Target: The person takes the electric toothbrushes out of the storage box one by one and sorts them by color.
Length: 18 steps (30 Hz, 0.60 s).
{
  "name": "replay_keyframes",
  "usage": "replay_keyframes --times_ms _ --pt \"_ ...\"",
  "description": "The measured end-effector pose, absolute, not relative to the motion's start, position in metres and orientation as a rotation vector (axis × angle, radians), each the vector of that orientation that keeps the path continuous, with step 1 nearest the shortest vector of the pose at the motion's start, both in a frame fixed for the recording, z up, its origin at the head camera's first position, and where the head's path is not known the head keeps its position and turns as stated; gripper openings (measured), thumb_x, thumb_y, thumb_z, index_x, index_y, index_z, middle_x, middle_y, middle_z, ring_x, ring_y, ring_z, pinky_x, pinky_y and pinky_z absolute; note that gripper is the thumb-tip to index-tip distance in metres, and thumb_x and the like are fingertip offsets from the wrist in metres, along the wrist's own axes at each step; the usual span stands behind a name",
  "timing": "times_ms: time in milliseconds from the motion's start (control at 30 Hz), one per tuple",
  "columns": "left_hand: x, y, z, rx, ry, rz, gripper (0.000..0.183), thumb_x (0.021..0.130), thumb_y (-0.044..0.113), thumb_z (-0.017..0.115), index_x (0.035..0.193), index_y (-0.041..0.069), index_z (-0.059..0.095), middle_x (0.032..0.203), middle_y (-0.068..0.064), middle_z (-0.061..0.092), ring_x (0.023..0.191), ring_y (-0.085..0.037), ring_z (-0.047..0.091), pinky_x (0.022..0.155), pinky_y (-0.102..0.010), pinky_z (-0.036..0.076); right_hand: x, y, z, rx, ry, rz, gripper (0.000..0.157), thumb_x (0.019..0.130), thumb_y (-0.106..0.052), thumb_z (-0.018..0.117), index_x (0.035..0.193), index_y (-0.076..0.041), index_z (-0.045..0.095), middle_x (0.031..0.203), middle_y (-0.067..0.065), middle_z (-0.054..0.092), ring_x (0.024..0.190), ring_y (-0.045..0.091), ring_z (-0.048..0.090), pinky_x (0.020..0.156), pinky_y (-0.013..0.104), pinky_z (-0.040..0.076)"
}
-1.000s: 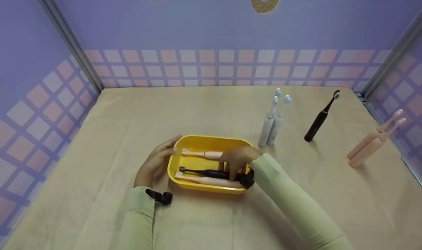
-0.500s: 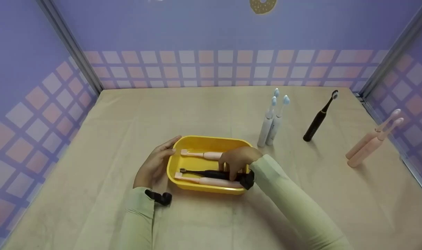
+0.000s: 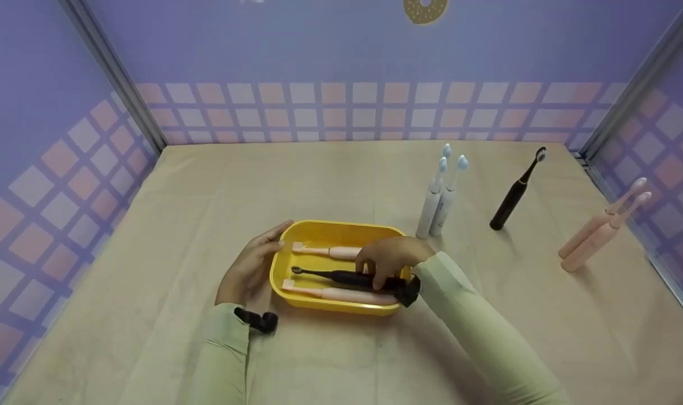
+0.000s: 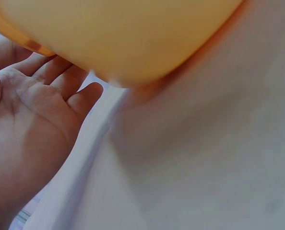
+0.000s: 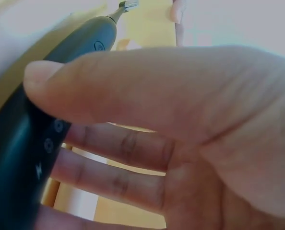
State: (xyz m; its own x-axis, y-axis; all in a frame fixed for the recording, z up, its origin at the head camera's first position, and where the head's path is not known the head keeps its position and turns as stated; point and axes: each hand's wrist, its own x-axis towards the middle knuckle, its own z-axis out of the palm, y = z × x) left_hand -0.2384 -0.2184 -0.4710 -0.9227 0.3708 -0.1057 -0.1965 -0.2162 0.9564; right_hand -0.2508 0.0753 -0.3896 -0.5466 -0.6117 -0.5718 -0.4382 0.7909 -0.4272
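In the head view my right hand (image 3: 390,257) reaches into a yellow tray (image 3: 341,224) and grips the handle of a black electric toothbrush (image 3: 341,276). The right wrist view shows the thumb across that dark handle (image 5: 17,139), with the other fingers around its far side. Two pink toothbrushes lie in the tray, one (image 3: 352,295) along the near side and one (image 3: 341,252) along the far side, partly hidden by my hand. My left hand (image 3: 250,267) holds the tray's left end, thumb at the rim and fingers along the outer wall (image 4: 133,38).
Right of the tray, several white toothbrushes (image 3: 430,211) stand close together. Farther right, a black toothbrush (image 3: 509,205) stands upright, then two pink toothbrushes (image 3: 591,241) side by side. Tiled-pattern walls (image 3: 341,109) bound the beige table (image 3: 251,185) behind and at both sides.
My right hand has shifted slightly right and up, and the black toothbrush's head end now sits a little higher in the tray. My left hand stays at the tray's end.
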Motion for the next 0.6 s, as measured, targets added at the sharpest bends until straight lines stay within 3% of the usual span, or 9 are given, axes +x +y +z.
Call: replay_keyframes --times_ms 300,467,600 --pt "-0.237 -0.22 -0.472 0.234 1.701 2.164 0.056 0.1 0.008 0.041 0.154 0.012 0.025 0.16 -0.005 0.022 0.144 -0.024 0.03 0.115 -0.037 0.031 -0.249 0.083 -0.383 -0.862 2.283 -0.348 0.041 0.081 -0.01 0.074 0.121 -0.011 0.066 0.107 0.006 0.067 0.087 0.015 0.06 0.075 0.03 0.055" --pt "-0.238 -0.22 -0.472 0.228 1.687 2.177 0.056 0.1 0.008 0.041 0.154 0.013 0.026 0.16 -0.003 0.021 0.143 -0.023 0.031 0.111 -0.03 0.038 -0.248 0.09 -0.38 -0.877 2.322 -0.396 0.043 0.081 -0.009 0.072 0.123 -0.012 0.065 0.109 0.005 0.067 0.094 0.016 0.061 0.084 0.034 0.055" --pt "-0.238 -0.219 -0.471 0.233 1.695 2.172 0.055 0.101 0.008 0.039 0.154 0.012 0.026 0.161 -0.003 0.021 0.144 -0.025 0.03 0.108 -0.027 0.042 -0.247 0.096 -0.378 -0.948 2.338 -0.441 0.042 0.08 -0.007 0.07 0.122 -0.01 0.065 0.108 0.007 0.068 0.093 0.017 0.063 0.084 0.033 0.056"
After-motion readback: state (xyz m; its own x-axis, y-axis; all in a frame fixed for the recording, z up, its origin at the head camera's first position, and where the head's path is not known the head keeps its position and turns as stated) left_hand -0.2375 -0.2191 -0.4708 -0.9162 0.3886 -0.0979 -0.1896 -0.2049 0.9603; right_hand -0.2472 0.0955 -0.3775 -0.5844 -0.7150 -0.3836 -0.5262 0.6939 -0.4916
